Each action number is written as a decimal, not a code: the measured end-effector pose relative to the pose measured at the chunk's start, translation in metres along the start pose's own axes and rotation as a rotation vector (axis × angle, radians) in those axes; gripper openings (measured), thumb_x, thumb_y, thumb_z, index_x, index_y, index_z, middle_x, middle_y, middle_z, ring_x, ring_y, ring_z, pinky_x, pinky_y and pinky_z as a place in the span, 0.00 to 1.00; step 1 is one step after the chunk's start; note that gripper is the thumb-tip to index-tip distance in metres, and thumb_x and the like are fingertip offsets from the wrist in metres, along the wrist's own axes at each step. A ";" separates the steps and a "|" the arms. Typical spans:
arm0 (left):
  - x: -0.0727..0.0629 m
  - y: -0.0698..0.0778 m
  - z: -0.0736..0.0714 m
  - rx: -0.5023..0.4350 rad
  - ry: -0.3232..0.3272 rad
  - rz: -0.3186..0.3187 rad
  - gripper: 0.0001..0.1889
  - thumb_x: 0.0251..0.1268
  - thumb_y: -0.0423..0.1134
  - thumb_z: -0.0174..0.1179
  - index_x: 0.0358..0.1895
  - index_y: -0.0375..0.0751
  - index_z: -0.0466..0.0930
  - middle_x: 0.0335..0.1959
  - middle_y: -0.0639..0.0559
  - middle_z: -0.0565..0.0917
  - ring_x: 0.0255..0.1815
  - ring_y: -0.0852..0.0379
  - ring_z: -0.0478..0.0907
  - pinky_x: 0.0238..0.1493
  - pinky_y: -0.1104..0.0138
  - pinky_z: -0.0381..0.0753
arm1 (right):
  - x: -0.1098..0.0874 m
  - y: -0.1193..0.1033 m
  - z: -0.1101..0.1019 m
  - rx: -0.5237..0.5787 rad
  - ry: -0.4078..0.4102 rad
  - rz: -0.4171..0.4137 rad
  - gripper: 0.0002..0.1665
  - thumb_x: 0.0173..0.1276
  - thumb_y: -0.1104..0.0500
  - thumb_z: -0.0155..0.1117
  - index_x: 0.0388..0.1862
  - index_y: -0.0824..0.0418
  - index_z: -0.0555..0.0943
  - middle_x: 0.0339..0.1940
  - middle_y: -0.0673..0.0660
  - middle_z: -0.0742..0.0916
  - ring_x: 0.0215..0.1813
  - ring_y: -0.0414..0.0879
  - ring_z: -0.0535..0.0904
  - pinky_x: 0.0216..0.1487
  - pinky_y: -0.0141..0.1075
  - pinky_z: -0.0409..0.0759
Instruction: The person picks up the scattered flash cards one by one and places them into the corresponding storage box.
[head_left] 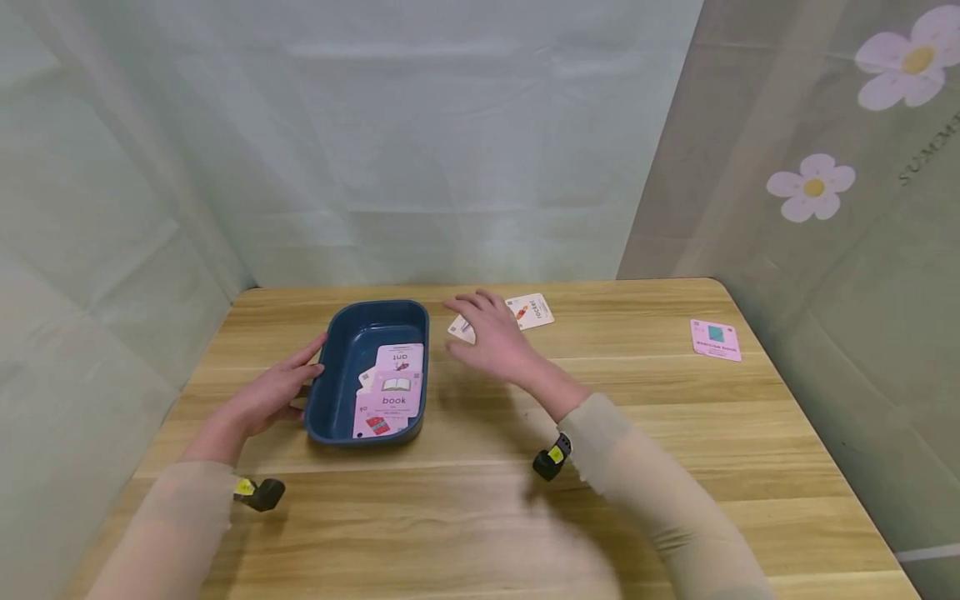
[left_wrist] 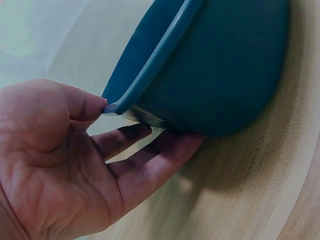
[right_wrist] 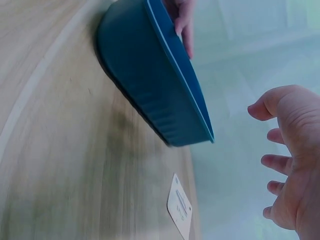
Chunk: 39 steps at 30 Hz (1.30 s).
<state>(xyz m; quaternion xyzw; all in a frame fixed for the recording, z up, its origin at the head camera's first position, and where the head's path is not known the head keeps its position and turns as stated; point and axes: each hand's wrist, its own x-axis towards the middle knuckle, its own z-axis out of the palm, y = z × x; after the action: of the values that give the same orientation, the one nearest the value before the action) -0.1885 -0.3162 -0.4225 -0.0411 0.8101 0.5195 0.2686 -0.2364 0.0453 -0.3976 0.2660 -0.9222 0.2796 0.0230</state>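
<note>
My left hand (head_left: 272, 398) holds the left side of a dark blue rectangular plastic basin (head_left: 339, 379). In the left wrist view its thumb presses on the rim while the other fingers lie against the outer wall below. Several picture cards lie in the basin, among them a pink book card (head_left: 396, 398) and an ant card (head_left: 399, 358). Right of the basin, my right hand (head_left: 491, 337) hovers with fingers spread and nothing in them. It overlaps a white card (head_left: 461, 330) on the table in the head view; a rocket card (head_left: 532, 311) lies just behind.
A pink exercise book card (head_left: 716, 340) lies near the right edge of the wooden table (head_left: 450, 517). Pale curtains (head_left: 450, 167) hang behind the table and along both sides, with printed flowers at the right.
</note>
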 end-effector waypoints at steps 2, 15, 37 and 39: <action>0.000 -0.001 0.000 -0.003 -0.002 -0.001 0.34 0.86 0.47 0.38 0.82 0.71 0.29 0.82 0.27 0.36 0.75 0.20 0.50 0.59 0.37 0.74 | -0.002 0.003 -0.003 0.015 0.011 0.006 0.37 0.70 0.48 0.64 0.77 0.50 0.71 0.76 0.54 0.71 0.81 0.57 0.53 0.76 0.56 0.53; 0.001 -0.001 0.000 -0.001 0.002 0.003 0.34 0.86 0.47 0.38 0.82 0.70 0.30 0.81 0.27 0.36 0.75 0.21 0.51 0.58 0.38 0.75 | -0.022 0.044 -0.023 0.084 0.060 0.084 0.37 0.69 0.49 0.65 0.77 0.53 0.71 0.77 0.58 0.71 0.81 0.59 0.52 0.75 0.60 0.53; 0.000 -0.002 0.000 -0.002 0.006 0.005 0.34 0.86 0.47 0.39 0.82 0.70 0.29 0.81 0.27 0.35 0.75 0.21 0.51 0.57 0.40 0.77 | -0.065 0.117 -0.059 0.122 0.109 0.234 0.39 0.71 0.52 0.66 0.78 0.59 0.68 0.77 0.62 0.69 0.81 0.63 0.51 0.74 0.64 0.53; 0.000 -0.002 0.000 -0.003 0.006 0.007 0.34 0.86 0.47 0.38 0.82 0.70 0.29 0.81 0.27 0.35 0.75 0.20 0.51 0.56 0.41 0.78 | -0.070 0.124 -0.061 0.117 0.111 0.249 0.38 0.71 0.52 0.66 0.78 0.60 0.68 0.77 0.63 0.69 0.80 0.63 0.51 0.74 0.64 0.53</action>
<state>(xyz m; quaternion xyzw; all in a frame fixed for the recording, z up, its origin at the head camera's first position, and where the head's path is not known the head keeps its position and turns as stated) -0.1880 -0.3172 -0.4236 -0.0401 0.8101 0.5217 0.2645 -0.2453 0.1977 -0.4217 0.1345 -0.9276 0.3478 0.0236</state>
